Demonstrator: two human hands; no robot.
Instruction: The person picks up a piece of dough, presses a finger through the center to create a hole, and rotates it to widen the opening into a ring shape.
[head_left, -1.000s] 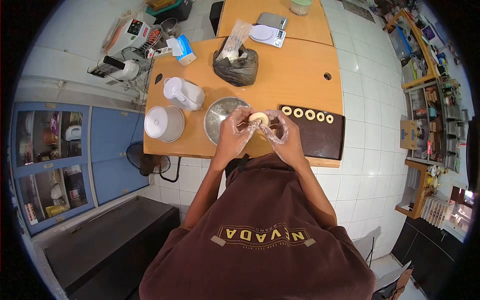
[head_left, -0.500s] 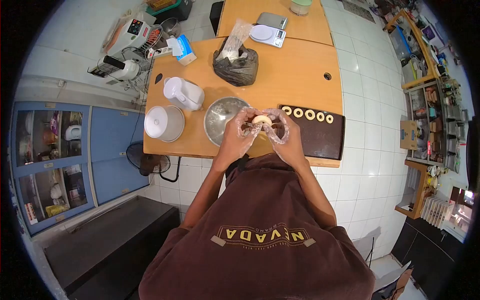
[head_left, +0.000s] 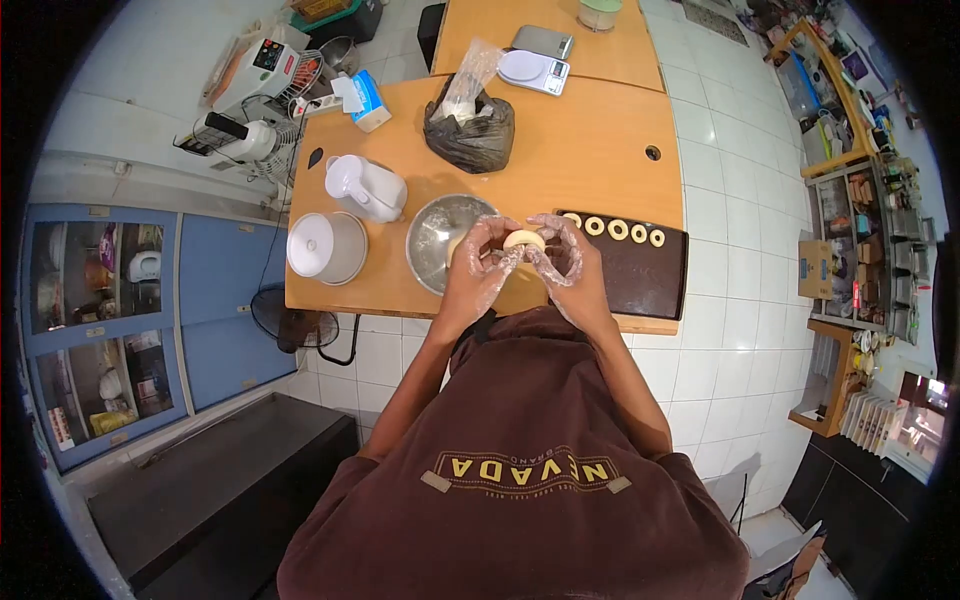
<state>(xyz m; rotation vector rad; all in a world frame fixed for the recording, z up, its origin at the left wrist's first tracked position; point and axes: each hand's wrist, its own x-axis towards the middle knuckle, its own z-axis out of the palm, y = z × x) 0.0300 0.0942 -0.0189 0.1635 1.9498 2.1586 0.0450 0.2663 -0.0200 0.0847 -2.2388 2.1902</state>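
My left hand (head_left: pixel 484 262) and my right hand (head_left: pixel 567 262), both dusted with flour, pinch one pale piece of dough (head_left: pixel 524 239) between them. Fingers and thumbs cover part of it, so its full shape is hidden. Just left of my left hand is a metal bowl (head_left: pixel 428 222) with floury residue inside. To the right of my right hand lies a dark baking tray (head_left: pixel 640 284). Several dough rings (head_left: pixel 619 230) form a row along its far edge, the leftmost partly behind my right hand.
A white lidded container (head_left: pixel 328 248) and a white pitcher (head_left: pixel 368 188) stand left of the bowl. Farther back are a black plastic bag (head_left: pixel 470 140), a white kitchen scale (head_left: pixel 534 71) and a blue-and-white box (head_left: pixel 369 104). The wooden table (head_left: pixel 590 140) ends close to my body.
Both hands stay at nearly the same spot, with small shifts of the fingers around the dough. The view has moved very slightly; the dough rings on the tray are unchanged.
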